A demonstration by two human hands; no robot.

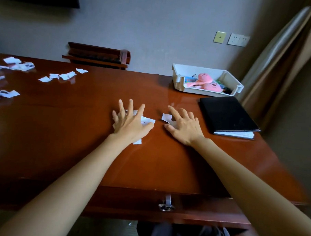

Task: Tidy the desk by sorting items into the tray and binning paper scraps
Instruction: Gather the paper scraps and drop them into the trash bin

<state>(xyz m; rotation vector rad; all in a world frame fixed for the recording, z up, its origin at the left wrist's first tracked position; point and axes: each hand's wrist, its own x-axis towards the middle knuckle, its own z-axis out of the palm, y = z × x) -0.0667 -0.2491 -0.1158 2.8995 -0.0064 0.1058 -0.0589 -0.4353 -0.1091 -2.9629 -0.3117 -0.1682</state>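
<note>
Now both hands are laid flat, fingers spread, on paper scraps [147, 120] near the desk's [79, 132] middle: the left hand [130, 123] and right hand [183, 127] likely bunching them for binning. More scraps [63, 76] are left at the far left corner; the tray [205, 92] is kept at the far right.

Two hands lie on one counter [79, 132]: the left hand [131, 123] and the right hand [183, 127]. One white tray [178, 77] holds two pink plush toys [203, 78]. One black folder [228, 114] lies nearby. Paper scraps [64, 76] are scattered, well over a dozen; an exact count cannot be made.
</note>
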